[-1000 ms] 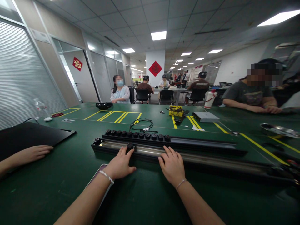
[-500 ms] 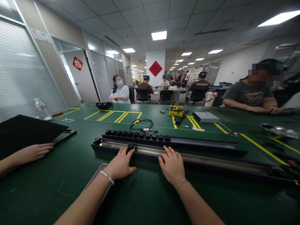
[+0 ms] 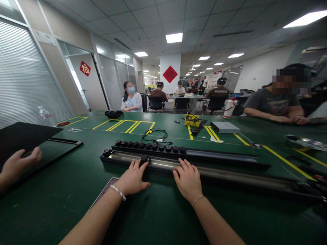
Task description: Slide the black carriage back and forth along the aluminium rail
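A long black rail (image 3: pixel 230 174) with a shiny metal strip runs across the table in front of me. My left hand (image 3: pixel 134 175) rests with fingers spread on its near edge, the fingertips beside a small black block (image 3: pixel 144 159) sitting on the rail. Further right, my right hand (image 3: pixel 188 180) lies on the same edge, fingers stretched out and holding nothing. Behind it lies a second black rail (image 3: pixel 219 157) with a row of several small black round pieces (image 3: pixel 154 147) along its left half.
Beside my left forearm lies a phone-like flat object (image 3: pixel 103 194). On the left, another person's hand (image 3: pixel 21 163) is near a black panel (image 3: pixel 28 136). Further back are a black cable (image 3: pixel 158 136), a yellow block (image 3: pixel 192 120), a silver box (image 3: pixel 224 127) and a metal bowl (image 3: pixel 304 142).
The other person's hand at the left has drawn back leftward and curled, and the black panel has shifted left, baring more of the frame under it. My hands stay nearly still.
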`<control>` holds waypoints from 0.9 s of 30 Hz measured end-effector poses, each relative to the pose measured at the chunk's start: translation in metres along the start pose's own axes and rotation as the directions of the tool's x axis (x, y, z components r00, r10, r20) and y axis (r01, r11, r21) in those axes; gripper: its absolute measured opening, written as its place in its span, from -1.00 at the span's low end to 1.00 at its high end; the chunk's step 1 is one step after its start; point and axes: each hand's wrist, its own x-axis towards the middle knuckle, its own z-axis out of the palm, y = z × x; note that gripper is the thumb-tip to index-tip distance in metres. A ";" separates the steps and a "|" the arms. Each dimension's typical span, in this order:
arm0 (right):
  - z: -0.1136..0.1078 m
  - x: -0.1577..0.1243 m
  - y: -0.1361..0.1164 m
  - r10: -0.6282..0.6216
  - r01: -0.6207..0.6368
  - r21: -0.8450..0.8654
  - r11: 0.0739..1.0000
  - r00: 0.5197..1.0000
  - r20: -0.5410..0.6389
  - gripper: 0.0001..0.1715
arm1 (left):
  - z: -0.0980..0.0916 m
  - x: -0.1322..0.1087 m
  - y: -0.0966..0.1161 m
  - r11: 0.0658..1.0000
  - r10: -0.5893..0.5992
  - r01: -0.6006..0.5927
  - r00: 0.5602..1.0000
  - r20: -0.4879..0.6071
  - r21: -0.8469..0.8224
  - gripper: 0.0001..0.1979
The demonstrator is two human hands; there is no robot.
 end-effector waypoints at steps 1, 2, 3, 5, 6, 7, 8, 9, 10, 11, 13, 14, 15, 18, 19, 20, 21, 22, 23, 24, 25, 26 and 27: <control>0.000 0.000 0.000 0.000 0.000 -0.002 1.000 1.000 0.000 -0.61 | 0.001 0.000 0.000 1.000 0.003 -0.003 1.000 -0.004 0.005 -0.09; 0.000 0.000 0.000 -0.001 0.001 -0.003 1.000 1.000 -0.001 -0.61 | 0.001 0.000 -0.001 1.000 0.005 -0.005 1.000 -0.006 0.009 -0.09; 0.000 0.000 0.000 -0.003 0.003 -0.005 1.000 1.000 -0.002 -0.60 | 0.001 0.000 -0.001 1.000 0.008 -0.008 1.000 -0.008 0.010 -0.10; 0.001 0.000 0.000 -0.004 0.004 -0.005 1.000 1.000 -0.004 -0.60 | 0.001 0.000 -0.001 1.000 0.016 -0.016 1.000 -0.012 0.012 -0.10; 0.001 0.000 0.000 -0.002 0.002 -0.003 1.000 1.000 -0.004 -0.60 | 0.001 0.000 -0.001 1.000 0.019 -0.019 1.000 -0.013 0.013 -0.10; 0.001 0.000 0.000 0.001 -0.001 -0.002 1.000 1.000 -0.004 -0.60 | 0.001 0.000 -0.001 1.000 0.021 -0.021 1.000 -0.013 0.013 -0.10; 0.002 0.000 0.000 0.002 -0.002 0.000 1.000 1.000 -0.002 -0.60 | 0.000 -0.001 -0.001 1.000 0.021 -0.021 1.000 -0.010 0.012 -0.10; 0.002 0.000 0.000 0.004 -0.004 0.003 1.000 1.000 -0.001 -0.60 | -0.001 -0.001 0.000 1.000 0.018 -0.018 1.000 -0.007 0.010 -0.10; 0.002 0.000 0.000 0.004 -0.004 0.005 1.000 1.000 0.000 -0.60 | -0.001 -0.001 0.000 1.000 0.015 -0.015 1.000 -0.003 0.007 -0.10; 0.002 0.000 0.000 0.002 -0.002 0.006 1.000 1.000 0.000 -0.60 | -0.002 -0.001 0.001 1.000 0.013 -0.013 1.000 0.002 0.004 -0.10; 0.001 0.000 0.000 -0.002 0.002 0.005 1.000 1.000 -0.001 -0.60 | -0.002 -0.001 0.001 1.000 0.013 -0.013 1.000 0.002 0.003 -0.10; 0.001 0.000 0.000 -0.003 0.003 0.003 1.000 1.000 -0.003 -0.60 | -0.003 -0.001 0.001 1.000 0.016 -0.016 1.000 0.001 0.004 -0.10; 0.001 0.000 0.000 -0.005 0.005 0.001 1.000 1.000 -0.004 -0.60 | -0.002 -0.001 0.002 1.000 0.018 -0.018 1.000 0.000 0.006 -0.10; 0.002 0.000 0.000 -0.006 0.006 0.000 1.000 1.000 -0.002 -0.60 | -0.002 -0.001 0.002 1.000 0.020 -0.020 1.000 -0.004 0.011 -0.10; 0.002 0.000 0.000 -0.003 0.003 0.001 1.000 1.000 -0.002 -0.60 | -0.001 -0.001 0.002 1.000 0.018 -0.018 1.000 -0.004 0.011 -0.10; 0.002 0.000 0.001 -0.002 0.002 0.003 1.000 1.000 -0.002 -0.60 | -0.001 -0.001 0.002 1.000 0.015 -0.015 1.000 -0.004 0.011 -0.10; 0.002 0.000 0.001 -0.001 0.001 0.004 1.000 1.000 -0.001 -0.60 | -0.001 -0.001 0.002 1.000 0.014 -0.014 1.000 -0.005 0.012 -0.10; 0.002 0.000 0.001 0.000 0.000 0.005 1.000 1.000 0.001 -0.60 | -0.001 0.000 0.002 1.000 0.015 -0.015 1.000 -0.008 0.013 -0.11; 0.002 0.000 0.001 0.000 0.000 0.006 1.000 1.000 0.003 -0.60 | 0.000 0.000 0.001 1.000 0.016 -0.016 1.000 -0.011 0.014 -0.11; 0.002 0.000 0.001 -0.001 0.001 0.007 1.000 1.000 0.006 -0.60 | 0.000 0.000 0.001 1.000 0.018 -0.018 1.000 -0.012 0.014 -0.11; 0.002 0.000 0.001 -0.001 0.001 0.007 1.000 1.000 0.008 -0.60 | 0.000 0.000 0.001 1.000 0.020 -0.020 1.000 -0.015 0.015 -0.10; 0.002 0.000 0.001 -0.002 0.002 0.008 1.000 1.000 0.010 -0.60 | 0.000 0.000 0.001 1.000 0.024 -0.024 1.000 -0.018 0.017 -0.10; 0.002 0.000 0.001 -0.001 0.001 0.009 1.000 1.000 0.009 -0.60 | 0.001 0.000 0.001 0.999 0.029 -0.028 0.999 -0.019 0.019 -0.10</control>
